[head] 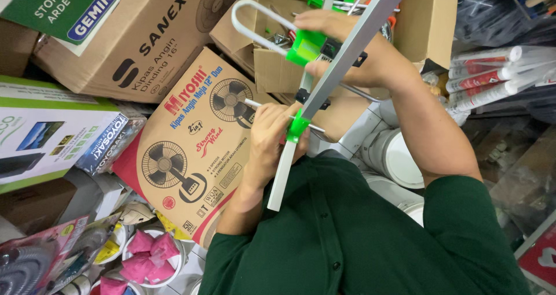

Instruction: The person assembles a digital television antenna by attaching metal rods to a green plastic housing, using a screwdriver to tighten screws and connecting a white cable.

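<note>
Stacked boxes (191,150) crowd the left and top, white buckets (399,159) and rolled tubes (492,77) the right, leaving little open room around the grey metal bar (347,51), which runs up from the chest and is cut off by the top edge. The right hand (341,46) is closed around the bar's green clamp (306,46), beside a white loop (255,25). The left hand (272,135) pinches a thin rod (255,105) at the lower green clip (297,126), its fingertips partly hidden.

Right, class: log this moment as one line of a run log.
left hand: grips green clip on grey bar | right hand: holds green bracket with white loop | behind: fan boxes
</note>
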